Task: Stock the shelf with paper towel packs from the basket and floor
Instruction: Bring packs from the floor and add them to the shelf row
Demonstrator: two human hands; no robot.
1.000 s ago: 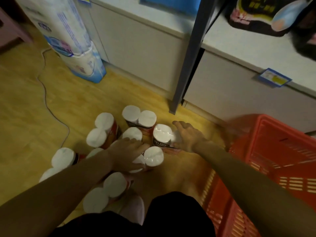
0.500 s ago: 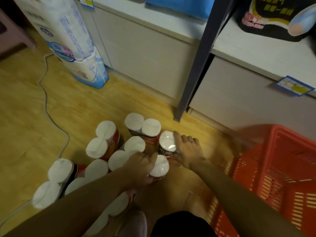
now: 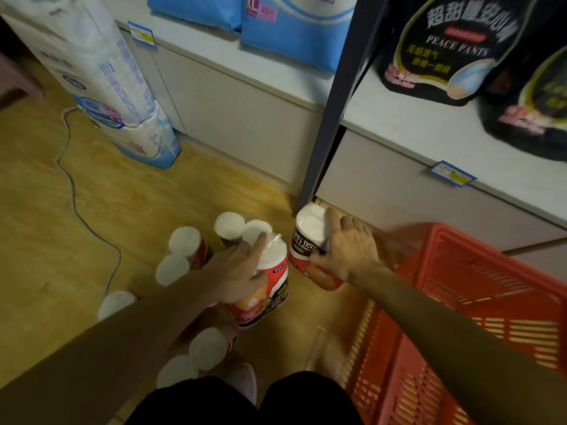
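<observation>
Both packs have come up off the floor since a moment ago. Left hand (image 3: 242, 271) is wrapped around one red-and-orange paper towel pack (image 3: 264, 289), fingers over its top, tilted toward the person. Right hand (image 3: 343, 250) is clamped on a second pack (image 3: 306, 237), just beside the first, near the dark shelf post (image 3: 334, 102). More packs (image 3: 184, 243) stand on the wooden floor (image 3: 61, 225) to the left. Red basket (image 3: 478, 289) sits on the right, below the white shelf (image 3: 429, 124).
</observation>
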